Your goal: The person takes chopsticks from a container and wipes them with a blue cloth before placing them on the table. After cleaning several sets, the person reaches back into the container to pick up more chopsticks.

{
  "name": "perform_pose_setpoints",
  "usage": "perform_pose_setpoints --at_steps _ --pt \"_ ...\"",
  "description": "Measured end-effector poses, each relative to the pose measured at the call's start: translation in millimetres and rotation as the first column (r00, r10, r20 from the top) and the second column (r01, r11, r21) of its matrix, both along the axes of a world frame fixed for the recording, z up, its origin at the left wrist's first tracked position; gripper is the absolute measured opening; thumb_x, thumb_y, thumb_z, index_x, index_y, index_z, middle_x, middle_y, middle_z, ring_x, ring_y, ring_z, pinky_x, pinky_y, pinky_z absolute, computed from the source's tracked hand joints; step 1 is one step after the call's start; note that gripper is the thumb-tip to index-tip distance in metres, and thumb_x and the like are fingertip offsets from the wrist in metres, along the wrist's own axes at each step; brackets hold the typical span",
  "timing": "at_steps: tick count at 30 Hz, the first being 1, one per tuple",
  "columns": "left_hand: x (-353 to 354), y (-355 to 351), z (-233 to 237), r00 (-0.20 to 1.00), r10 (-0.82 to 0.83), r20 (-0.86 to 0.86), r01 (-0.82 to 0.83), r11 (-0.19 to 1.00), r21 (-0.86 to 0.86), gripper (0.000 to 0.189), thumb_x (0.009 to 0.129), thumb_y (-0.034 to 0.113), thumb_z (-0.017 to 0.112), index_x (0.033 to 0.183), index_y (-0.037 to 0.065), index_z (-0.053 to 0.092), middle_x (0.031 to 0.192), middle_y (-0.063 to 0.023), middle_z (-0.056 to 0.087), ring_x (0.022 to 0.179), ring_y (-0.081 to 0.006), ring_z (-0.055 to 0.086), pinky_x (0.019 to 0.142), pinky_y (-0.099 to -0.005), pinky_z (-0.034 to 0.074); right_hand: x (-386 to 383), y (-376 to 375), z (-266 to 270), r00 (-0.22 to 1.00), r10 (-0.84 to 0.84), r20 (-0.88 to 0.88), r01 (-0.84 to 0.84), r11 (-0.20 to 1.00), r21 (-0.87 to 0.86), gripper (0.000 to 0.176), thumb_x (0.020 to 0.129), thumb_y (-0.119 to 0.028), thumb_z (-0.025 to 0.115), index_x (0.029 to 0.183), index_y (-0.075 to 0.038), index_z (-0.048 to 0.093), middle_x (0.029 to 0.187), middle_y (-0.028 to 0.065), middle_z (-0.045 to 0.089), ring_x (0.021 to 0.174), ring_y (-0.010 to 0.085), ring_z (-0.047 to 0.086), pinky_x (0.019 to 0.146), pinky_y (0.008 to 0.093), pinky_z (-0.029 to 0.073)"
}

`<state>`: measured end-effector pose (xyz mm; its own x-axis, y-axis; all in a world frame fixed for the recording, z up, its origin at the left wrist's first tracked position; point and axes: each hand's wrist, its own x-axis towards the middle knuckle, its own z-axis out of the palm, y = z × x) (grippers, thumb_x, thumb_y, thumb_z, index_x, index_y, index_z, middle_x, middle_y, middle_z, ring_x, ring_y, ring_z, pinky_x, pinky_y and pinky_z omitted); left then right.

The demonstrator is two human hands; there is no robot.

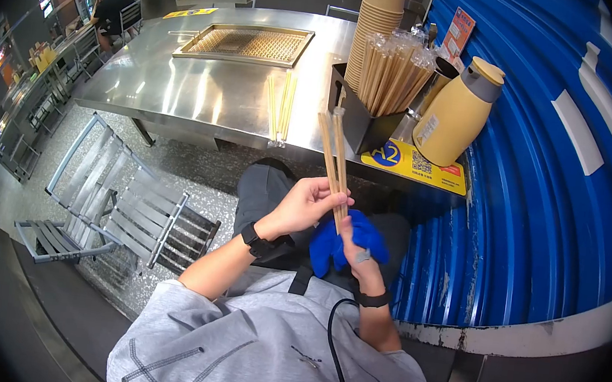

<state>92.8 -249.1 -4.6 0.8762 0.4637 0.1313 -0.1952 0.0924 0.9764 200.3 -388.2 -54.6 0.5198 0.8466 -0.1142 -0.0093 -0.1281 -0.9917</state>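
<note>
A pair of wooden chopsticks stands almost upright above my lap, its upper end near the table's front edge. My left hand is closed round the middle of the pair, with the fingers pinching it. Lower down, my right hand grips the bottom end, thumb along the sticks. Beneath the right hand lies a bright blue fabric item, partly hidden by that hand. More chopsticks lie on the steel table, and a thick bundle of wrapped chopsticks stands in a black holder.
Stacked paper cups and a yellow jug stand at the table's right end. A grill grate is set into the tabletop. Folding chairs stand at the left, and a blue corrugated wall closes the right side.
</note>
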Motion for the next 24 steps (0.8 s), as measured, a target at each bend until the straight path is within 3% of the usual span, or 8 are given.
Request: perform_pose_setpoints --at_steps 5,9,12,13,15,16,20,24 --pt "-9.5 3.5 19.8 0.989 0.141 -0.039 -0.142 0.99 0.0 0.022 0.097 0.016 0.055 0.11 -0.001 0.059 0.101 -0.0088 0.069 0.096 -0.0123 0.065 0.082 -0.0252 0.053 32.2 -5.7 -3.1 0.705 -0.033 -0.708 0.287 0.927 0.242 0.066 0.094 -0.063 0.038 0.115 -0.004 0.059 0.109 0.0093 0.064 0.101 0.022 0.062 0.09 0.0363 0.048" --pt "-10.8 4.8 9.0 0.994 0.023 -0.108 -0.001 0.98 0.197 0.019 0.096 0.012 0.057 0.107 -0.002 0.06 0.095 -0.0061 0.069 0.088 -0.0092 0.064 0.074 -0.0236 0.051 38.7 -12.2 37.9 0.599 0.111 -0.793 0.45 0.772 0.448 0.06 0.096 -0.052 0.042 0.123 0.001 0.054 0.121 0.0167 0.061 0.111 0.0302 0.059 0.098 0.0423 0.045" --pt "-3.3 -12.6 11.5 0.981 -0.072 -0.181 0.126 0.942 0.312 0.017 0.094 0.011 0.059 0.102 -0.004 0.062 0.088 -0.0053 0.069 0.082 -0.0062 0.062 0.071 -0.0226 0.05 19.2 -8.5 58.7 0.656 0.136 -0.742 0.416 0.755 0.507 0.058 0.095 -0.045 0.043 0.126 0.003 0.051 0.118 0.0152 0.062 0.109 0.0285 0.059 0.096 0.0405 0.046" --pt "-2.4 -17.0 16.8 0.957 -0.095 -0.275 0.201 0.9 0.386 0.017 0.093 0.011 0.06 0.101 -0.004 0.063 0.085 -0.0048 0.069 0.079 -0.005 0.06 0.069 -0.0232 0.05 23.8 -14.5 44.0 0.654 0.329 -0.681 0.222 0.777 0.589 0.045 0.09 -0.027 0.053 0.125 0.002 0.052 0.115 0.0126 0.061 0.106 0.0233 0.059 0.093 0.0355 0.046" --pt "2.3 -19.7 11.4 0.957 -0.077 -0.278 0.206 0.856 0.474 0.017 0.092 0.008 0.06 0.103 -0.005 0.063 0.084 -0.0042 0.068 0.078 -0.0038 0.058 0.069 -0.0241 0.05 12.9 -11.6 33.2 0.893 0.191 -0.407 0.07 0.835 0.545 0.048 0.082 -0.011 0.056 0.128 0.001 0.049 0.121 0.0098 0.059 0.11 0.0243 0.058 0.096 0.0351 0.045" --pt "2.6 -19.4 9.6 0.958 -0.082 -0.273 0.206 0.861 0.465 0.017 0.092 0.007 0.059 0.105 -0.005 0.063 0.084 -0.0044 0.068 0.078 -0.0038 0.058 0.069 -0.0243 0.05 10.4 -14.0 34.3 0.871 0.224 -0.438 0.041 0.855 0.518 0.045 0.072 0.004 0.061 0.116 -0.004 0.057 0.107 0.0061 0.061 0.099 0.0162 0.058 0.088 0.0289 0.046" --pt "-0.8 -11.6 1.9 0.963 -0.125 -0.238 0.216 0.887 0.407 0.02 0.091 0.002 0.055 0.109 -0.005 0.062 0.086 -0.0052 0.069 0.078 -0.0041 0.058 0.069 -0.0248 0.05 31.0 -22.8 25.6 0.947 0.262 0.185 -0.315 0.87 0.379 0.035 0.077 0.0 0.067 0.111 -0.003 0.061 0.108 0.0061 0.062 0.099 0.0171 0.059 0.089 0.0301 0.046" --pt "-1.3 -13.8 -2.7 0.972 -0.083 -0.222 0.181 0.865 0.469 0.021 0.09 0.001 0.055 0.109 -0.004 0.062 0.084 -0.008 0.069 0.076 -0.0056 0.059 0.069 -0.0264 0.05 27.4 -13.5 39.9 0.953 0.122 0.278 -0.231 0.885 0.405 0.032 0.085 -0.008 0.068 0.115 -0.003 0.059 0.109 0.0066 0.062 0.099 0.0164 0.06 0.085 0.03 0.049"
